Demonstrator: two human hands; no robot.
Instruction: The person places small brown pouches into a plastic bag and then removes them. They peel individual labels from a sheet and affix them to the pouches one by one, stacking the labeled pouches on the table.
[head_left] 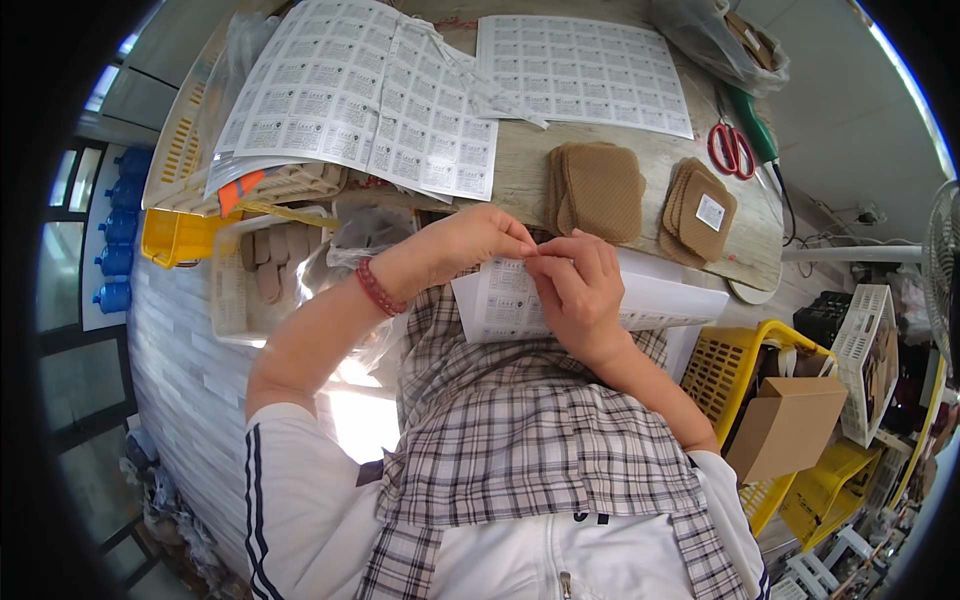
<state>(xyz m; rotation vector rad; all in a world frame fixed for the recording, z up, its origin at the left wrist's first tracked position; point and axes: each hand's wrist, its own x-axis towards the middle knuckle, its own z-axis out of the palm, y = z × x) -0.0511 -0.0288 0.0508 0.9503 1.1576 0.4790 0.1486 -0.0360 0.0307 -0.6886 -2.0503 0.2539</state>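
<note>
My left hand [480, 240], with a red bead bracelet on the wrist, is closed in a pinch at the table's front edge. Close beside it, my right hand [583, 292] has its fingers curled and its thumb and forefinger pinched. The fingertips of both hands nearly meet; what they pinch is too small to make out. Below them a printed sheet of labels [490, 308] lies over my lap, partly covered by my right hand. Just beyond the hands stands a stack of brown textured pads [603, 195]. A second stack [699, 213] bears a small white label [710, 212] on top.
More label sheets [320, 85] and another pile of sheets [590, 70] cover the table's far side. Red-handled scissors [731, 150] lie next to a green-handled tool [752, 122]. A yellow crate [722, 365] with a cardboard box [787, 428] stands right; a pale bin [232, 285] stands left.
</note>
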